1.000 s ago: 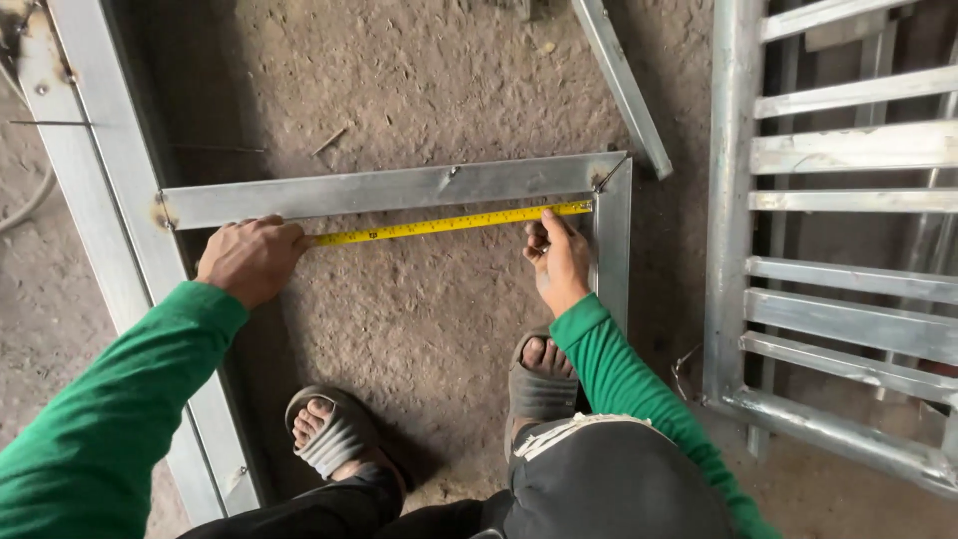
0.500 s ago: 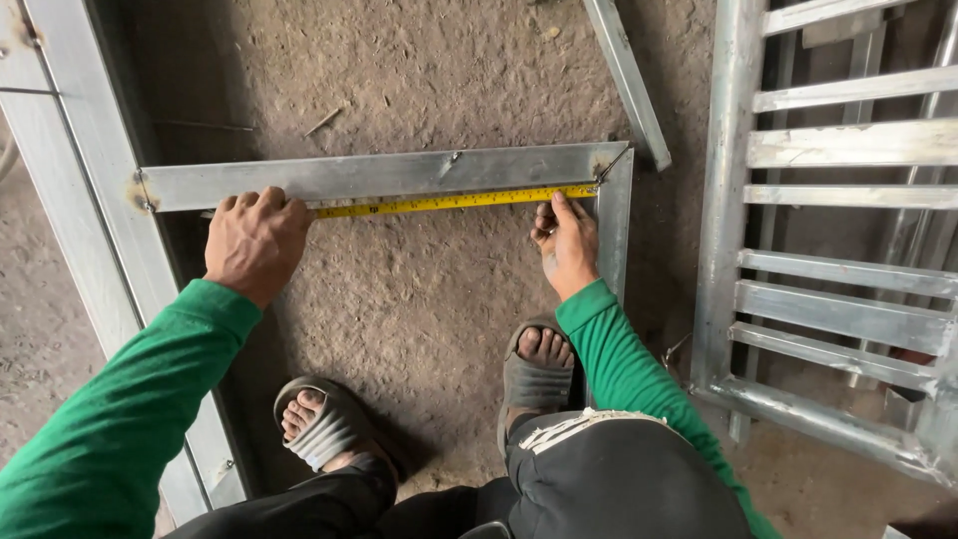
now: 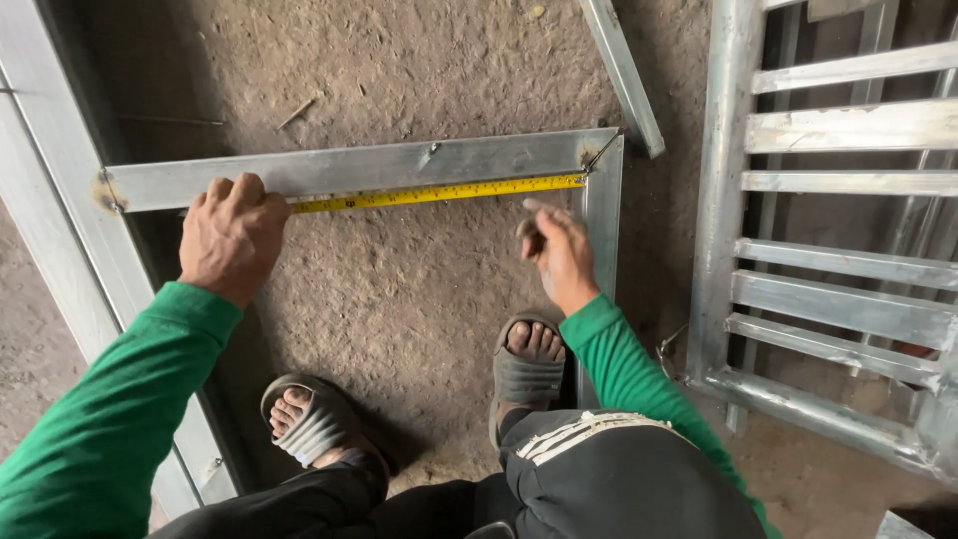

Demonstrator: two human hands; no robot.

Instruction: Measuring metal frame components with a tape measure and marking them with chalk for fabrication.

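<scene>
A yellow tape measure blade [image 3: 439, 193] lies stretched along the lower edge of a horizontal grey metal bar [image 3: 359, 165]. Its tip reaches the corner where that bar meets a vertical bar [image 3: 602, 230]. My left hand [image 3: 230, 235] is closed over the tape's left end, hiding the case. My right hand [image 3: 557, 250] hovers just below the tape's right end, near the vertical bar and off the tape. Its fingers are loosely curled, and I cannot tell whether a small dark thing is pinched in them.
The bars form a frame lying on a dirt floor [image 3: 399, 299], joined to a long metal rail [image 3: 60, 200] at left. A loose metal strip [image 3: 624, 70] lies at the top. A slatted metal grille [image 3: 838, 240] fills the right. My sandalled feet [image 3: 524, 369] stand inside the frame.
My right hand has lifted off the tape's right end and dropped slightly down and left. My left hand stays on the tape's left end, and the view has shifted a little.
</scene>
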